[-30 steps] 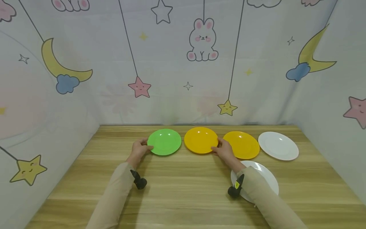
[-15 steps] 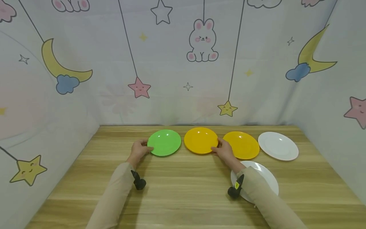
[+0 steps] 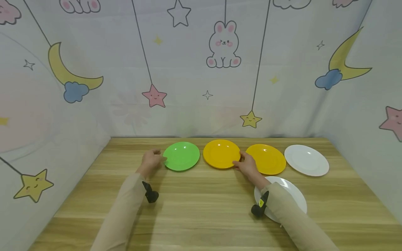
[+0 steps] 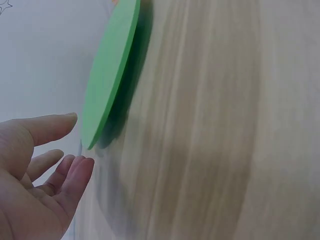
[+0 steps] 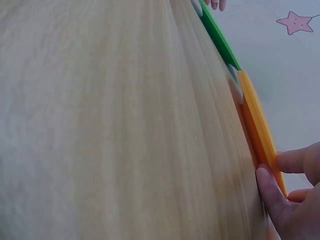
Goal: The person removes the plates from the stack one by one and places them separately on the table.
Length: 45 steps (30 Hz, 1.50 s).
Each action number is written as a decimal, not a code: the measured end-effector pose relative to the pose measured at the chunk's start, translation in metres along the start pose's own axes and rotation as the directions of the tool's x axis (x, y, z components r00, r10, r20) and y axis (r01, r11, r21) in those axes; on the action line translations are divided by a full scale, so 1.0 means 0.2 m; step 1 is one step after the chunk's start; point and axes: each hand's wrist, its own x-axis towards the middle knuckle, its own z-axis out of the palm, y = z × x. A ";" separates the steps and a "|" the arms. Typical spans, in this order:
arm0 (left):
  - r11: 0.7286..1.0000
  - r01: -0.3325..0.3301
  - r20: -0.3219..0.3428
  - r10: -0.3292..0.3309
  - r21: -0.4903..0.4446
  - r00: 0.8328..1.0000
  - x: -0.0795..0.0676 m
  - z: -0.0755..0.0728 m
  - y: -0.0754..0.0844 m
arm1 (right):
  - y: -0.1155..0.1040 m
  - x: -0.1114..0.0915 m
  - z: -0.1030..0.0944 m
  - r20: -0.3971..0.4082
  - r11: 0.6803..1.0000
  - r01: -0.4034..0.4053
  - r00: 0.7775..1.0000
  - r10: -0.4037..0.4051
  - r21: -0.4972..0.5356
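A green plate (image 3: 181,156) lies near the table's back edge. At its left rim is my left hand (image 3: 150,162); in the left wrist view the thumb and fingers (image 4: 75,185) are spread apart with a gap to the green rim. Just right of the green plate lies a yellow-orange plate (image 3: 221,154). My right hand (image 3: 246,164) pinches its right rim; the right wrist view has thumb and fingers (image 5: 295,160) on either side of that edge.
A second yellow-orange plate (image 3: 267,159) and a white plate (image 3: 306,160) continue the row to the right. Another white plate (image 3: 293,193) lies nearer, partly hidden under my right forearm. A patterned cloth wall (image 3: 185,118) rises behind the wooden table (image 3: 201,209).
My left hand has let go of the green plate's rim and drawn slightly left. My right hand stays on the yellow-orange plate, and the plates have not moved.
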 end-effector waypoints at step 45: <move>0.994 -0.106 0.183 0.106 -0.010 0.977 -0.06 0.55 0.35 | 0.02 -0.03 0.02 -0.018 1.000 0.028 0.999 -0.028 -0.002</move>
